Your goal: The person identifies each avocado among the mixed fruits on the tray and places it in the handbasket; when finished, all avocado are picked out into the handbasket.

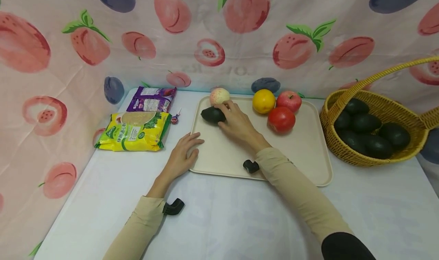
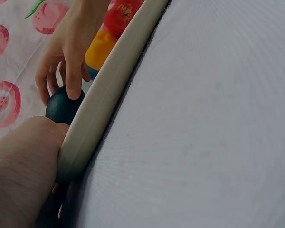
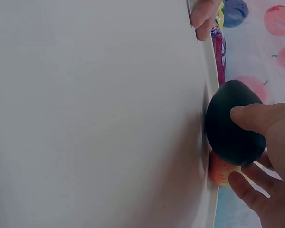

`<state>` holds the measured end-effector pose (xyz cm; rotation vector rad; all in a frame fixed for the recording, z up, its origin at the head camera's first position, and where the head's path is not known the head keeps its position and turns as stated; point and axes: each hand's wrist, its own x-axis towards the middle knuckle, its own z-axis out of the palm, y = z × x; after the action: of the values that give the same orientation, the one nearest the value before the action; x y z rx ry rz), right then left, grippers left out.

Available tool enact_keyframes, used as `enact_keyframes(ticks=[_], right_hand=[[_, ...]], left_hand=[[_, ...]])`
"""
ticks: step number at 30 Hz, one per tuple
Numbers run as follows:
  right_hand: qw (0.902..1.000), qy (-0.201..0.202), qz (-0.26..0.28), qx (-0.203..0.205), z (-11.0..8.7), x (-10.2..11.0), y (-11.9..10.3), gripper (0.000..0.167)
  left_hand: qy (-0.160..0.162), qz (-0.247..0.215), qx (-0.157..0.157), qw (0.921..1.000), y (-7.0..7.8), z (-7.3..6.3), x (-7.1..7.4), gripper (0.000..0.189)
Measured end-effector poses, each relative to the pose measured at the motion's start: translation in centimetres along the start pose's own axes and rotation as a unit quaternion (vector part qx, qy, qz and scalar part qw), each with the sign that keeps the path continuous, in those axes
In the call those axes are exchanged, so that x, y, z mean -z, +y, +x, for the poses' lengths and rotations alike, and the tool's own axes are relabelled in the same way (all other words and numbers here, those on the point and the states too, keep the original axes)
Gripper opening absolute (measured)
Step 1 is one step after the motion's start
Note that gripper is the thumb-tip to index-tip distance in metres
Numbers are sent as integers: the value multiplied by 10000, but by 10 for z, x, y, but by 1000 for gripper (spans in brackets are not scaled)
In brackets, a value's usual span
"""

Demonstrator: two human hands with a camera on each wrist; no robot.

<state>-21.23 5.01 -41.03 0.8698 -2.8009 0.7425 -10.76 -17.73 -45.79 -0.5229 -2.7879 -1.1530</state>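
My right hand [image 1: 236, 124] holds a dark green avocado [image 1: 212, 115] at the left end of a cream tray [image 1: 240, 157]. In the right wrist view, the thumb lies on one side of the avocado [image 3: 233, 128], with fingers around its far end. A pale peach [image 1: 219, 96] sits just behind it. My left hand [image 1: 181, 155] rests at the tray's left edge, its fingers relaxed over the rim and holding nothing. Farther right on the tray are an orange [image 1: 263, 101], an apple [image 1: 289, 101] and a tomato [image 1: 281, 119].
Right of the tray stands a wicker basket [image 1: 360, 159] with a tall handle, holding several avocados [image 1: 366, 122]. To the left lie a yellow food packet [image 1: 137, 132], a purple packet [image 1: 151, 99] and a wrapped lollipop [image 1: 175, 119]. A fruit-print cloth [image 1: 240, 50] hangs behind.
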Motion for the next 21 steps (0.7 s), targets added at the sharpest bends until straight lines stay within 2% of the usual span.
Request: enact_keyframes(ticks=[6, 10, 16, 21], right_hand=[[10000, 6, -57, -26, 2, -1, 0, 53], [9999, -50, 108, -81, -1, -1, -2, 53], [9970, -37, 770, -78, -9, 4, -2, 54], [9899, 61, 1418, -32, -20, 12, -2, 53]], left_hand=[[-8, -35, 30, 10000, 0, 0, 0, 31], [-1, -29, 35, 10000, 1, 0, -1, 31], [-5, 19, -20, 10000, 1, 0, -1, 31], [-2, 50, -20, 10000, 0, 0, 1, 31]])
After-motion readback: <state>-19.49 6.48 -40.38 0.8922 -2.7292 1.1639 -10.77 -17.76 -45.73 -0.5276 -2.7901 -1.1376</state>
